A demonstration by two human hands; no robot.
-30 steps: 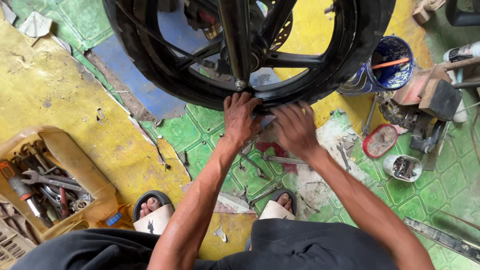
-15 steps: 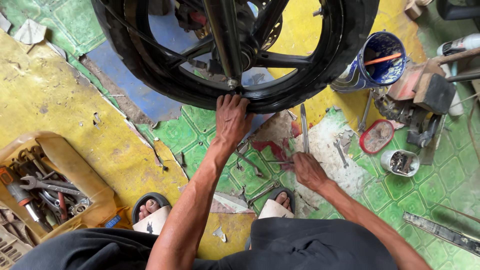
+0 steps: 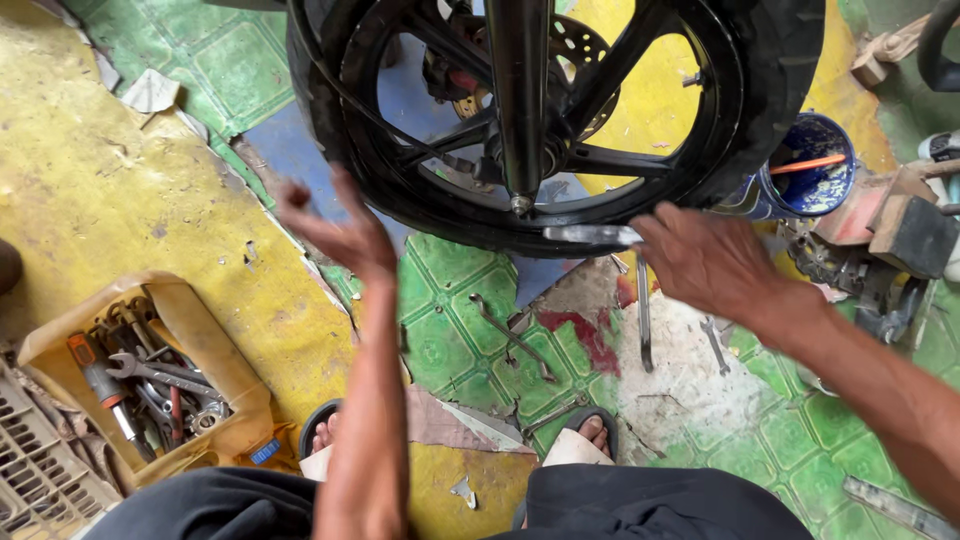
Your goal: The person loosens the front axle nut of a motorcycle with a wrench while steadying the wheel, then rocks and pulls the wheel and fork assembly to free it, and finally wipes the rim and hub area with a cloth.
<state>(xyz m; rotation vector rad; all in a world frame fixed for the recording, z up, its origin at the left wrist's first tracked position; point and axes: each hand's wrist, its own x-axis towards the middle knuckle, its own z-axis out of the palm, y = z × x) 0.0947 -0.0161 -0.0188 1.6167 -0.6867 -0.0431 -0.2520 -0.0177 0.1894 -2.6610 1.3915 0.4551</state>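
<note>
Left hand (image 3: pixel 335 228) open beside black wheel (image 3: pixel 560 120), right hand (image 3: pixel 705 262) clamped on metal tyre lever (image 3: pixel 590 235) at tyre, second lever (image 3: pixel 644 318) on floor, yellow tool crate (image 3: pixel 210 350) left, blue bucket (image 3: pixel 812 165) right

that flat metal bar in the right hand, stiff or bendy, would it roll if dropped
The metal bar looks stiff: it juts straight from the right hand without sagging. Its flat shape suggests it would lie still, not roll. Bare steel may be slippery.

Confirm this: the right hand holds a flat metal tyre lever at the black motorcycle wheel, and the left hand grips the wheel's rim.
Not quite. In the head view the left hand is open, off the black motorcycle wheel. The right hand does hold the flat metal tyre lever there.
</note>
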